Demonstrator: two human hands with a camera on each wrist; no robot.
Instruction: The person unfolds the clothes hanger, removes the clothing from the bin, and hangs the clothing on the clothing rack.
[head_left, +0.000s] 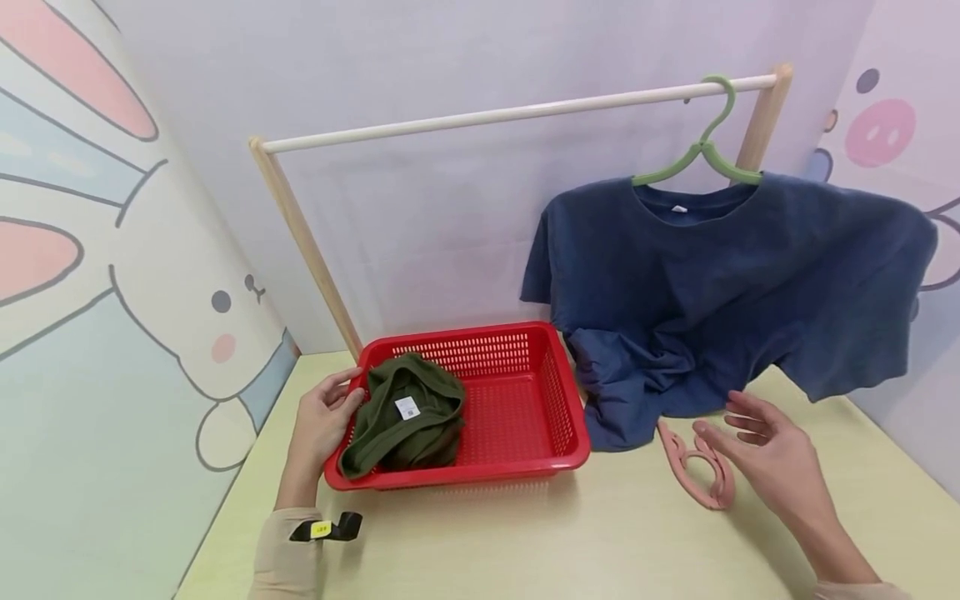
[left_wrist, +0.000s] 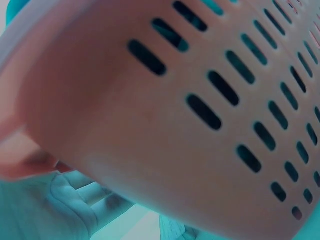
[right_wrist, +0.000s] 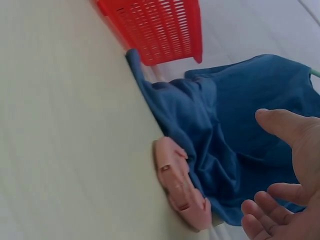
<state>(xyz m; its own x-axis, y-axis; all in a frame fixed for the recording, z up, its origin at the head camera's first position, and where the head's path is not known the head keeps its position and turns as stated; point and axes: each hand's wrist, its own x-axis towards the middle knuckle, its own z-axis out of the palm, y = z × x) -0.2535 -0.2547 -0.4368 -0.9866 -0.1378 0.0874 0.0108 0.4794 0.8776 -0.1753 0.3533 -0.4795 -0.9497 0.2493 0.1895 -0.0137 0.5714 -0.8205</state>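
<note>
Left hand (head_left: 321,421) at the red basket (head_left: 480,476): thumb and fingers bent at its left rim, a light-looking grip. How firm, cannot tell. Right hand (head_left: 780,462) holds nothing, thumb well apart from loosely bent fingers, above the table (head_left: 450,550) near the pink hanger (right_wrist: 177,185).

Pink hanger lies folded on the table, right at the hem of the blue shirt (head_left: 675,275). Whether they touch, cannot tell. Shirt is on a green hanger (head_left: 671,170), hooked near the right end of the white rail (head_left: 480,119); its lower part bunches on the table beside the basket. Dark green garment (head_left: 438,433) crumpled in the basket's left half, label showing.

Risks, as I judge them: a low pass for the pink hanger could catch the hem, so the shirt gets tugged and skews or slips off its hanger, whose arms look short against the wide shoulders. Basket, if swung right, could snag the bunched cloth. A hard pull on the left rim might tilt the basket. Folded, the pink hanger probably gives little support until its arms are opened out.
</note>
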